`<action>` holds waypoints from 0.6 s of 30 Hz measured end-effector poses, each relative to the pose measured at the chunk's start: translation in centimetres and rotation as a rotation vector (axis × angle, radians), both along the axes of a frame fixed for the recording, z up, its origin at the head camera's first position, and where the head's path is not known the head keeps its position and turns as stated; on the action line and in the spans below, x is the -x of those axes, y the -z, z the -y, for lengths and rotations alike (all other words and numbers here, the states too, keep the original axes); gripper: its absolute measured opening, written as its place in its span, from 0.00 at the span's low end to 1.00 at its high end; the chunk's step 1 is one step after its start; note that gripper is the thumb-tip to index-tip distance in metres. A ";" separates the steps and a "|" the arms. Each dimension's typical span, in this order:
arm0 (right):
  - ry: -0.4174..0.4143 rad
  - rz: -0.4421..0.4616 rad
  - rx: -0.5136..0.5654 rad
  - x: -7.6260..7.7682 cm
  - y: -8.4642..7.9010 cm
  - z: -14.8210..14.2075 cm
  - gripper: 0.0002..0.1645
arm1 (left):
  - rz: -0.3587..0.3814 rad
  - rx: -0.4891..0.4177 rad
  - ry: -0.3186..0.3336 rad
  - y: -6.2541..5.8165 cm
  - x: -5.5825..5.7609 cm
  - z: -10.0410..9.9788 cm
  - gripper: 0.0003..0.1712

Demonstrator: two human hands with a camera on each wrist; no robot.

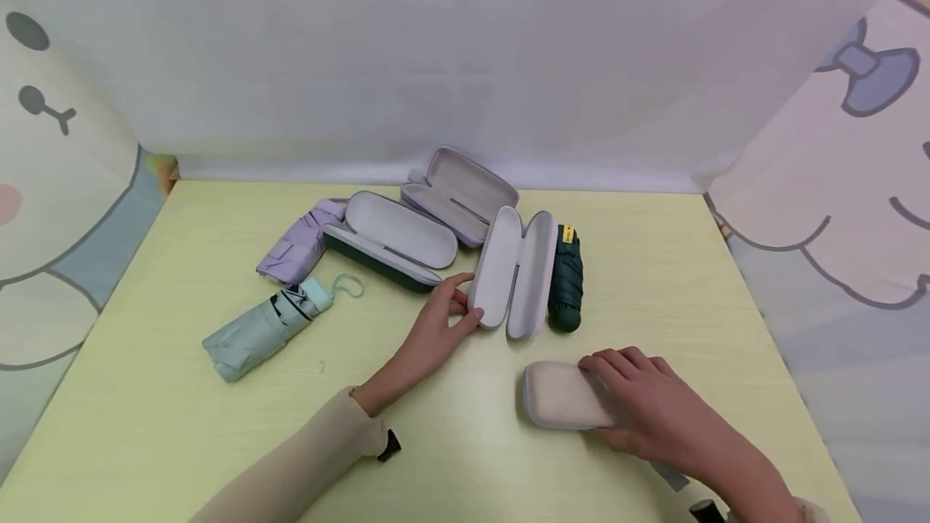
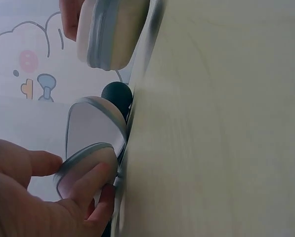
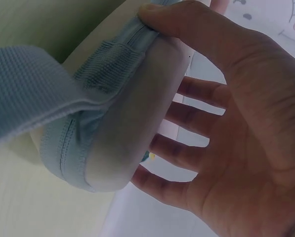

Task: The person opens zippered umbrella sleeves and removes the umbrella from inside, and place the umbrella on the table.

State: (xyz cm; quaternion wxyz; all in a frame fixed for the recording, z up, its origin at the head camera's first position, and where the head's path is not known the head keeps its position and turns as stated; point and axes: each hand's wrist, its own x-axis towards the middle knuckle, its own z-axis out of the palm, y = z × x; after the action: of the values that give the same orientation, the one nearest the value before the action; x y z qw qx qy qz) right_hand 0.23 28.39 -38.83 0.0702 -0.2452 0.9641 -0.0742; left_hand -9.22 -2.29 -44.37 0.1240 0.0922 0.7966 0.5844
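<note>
My left hand (image 1: 432, 321) pinches the near end of an opened pale glasses case (image 1: 496, 269), thumb on its rim and fingers against its outside. In the left wrist view the gripped half of that glasses case (image 2: 80, 170) is tilted beside its other half. The right hand (image 1: 657, 406) holds a closed beige zip case (image 1: 567, 395) near the front right. Up close in the right wrist view, the thumb lies along the blue-grey zip (image 3: 149, 29) and the fingers touch the far side. A fabric strap (image 3: 33, 89) hangs from this case's end.
A dark green folded umbrella (image 1: 567, 285) lies just right of the gripped case. Behind stand two more open glasses cases, one dark green outside (image 1: 378, 257), one lilac-grey (image 1: 465, 192). Purple (image 1: 294, 244) and mint (image 1: 257, 337) folded umbrellas lie at left. A curtain (image 1: 436, 63) hangs behind the table.
</note>
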 end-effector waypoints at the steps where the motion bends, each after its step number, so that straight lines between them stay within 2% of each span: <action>1: -0.007 -0.005 0.000 -0.1 0.1 0.4 0.46 | 0.000 -0.001 0.000 0.0 0.1 -0.1 0.33; 7: -0.051 -0.019 -0.002 -0.4 0.6 2.2 0.45 | 0.023 0.006 -0.011 -0.1 -0.1 -0.2 0.36; 11: -0.084 -0.009 -0.002 -0.3 0.7 3.2 0.45 | 0.068 -0.031 -0.053 -0.5 -0.9 0.4 0.38; 13: -0.094 -0.009 0.004 -0.2 0.7 3.8 0.45 | 0.063 -0.040 -0.066 -0.9 -1.6 0.8 0.38; 14: -0.098 -0.010 0.005 -0.1 0.8 4.0 0.46 | 0.045 -0.029 -0.065 -1.2 -2.0 1.0 0.38; 16: -0.107 -0.010 0.008 0.0 0.9 4.5 0.46 | -0.055 0.052 -0.025 -1.6 -2.8 1.5 0.36; 18: -0.113 -0.010 0.007 0.1 1.0 5.0 0.46 | -0.188 0.167 0.064 -2.1 -3.5 1.9 0.29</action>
State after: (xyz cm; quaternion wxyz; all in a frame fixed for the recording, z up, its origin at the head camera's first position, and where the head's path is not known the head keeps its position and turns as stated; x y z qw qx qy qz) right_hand 0.14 23.36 -39.80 0.0685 -0.2999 0.9488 -0.0723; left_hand -5.74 -4.20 -42.30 0.0746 0.1612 0.8473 0.5004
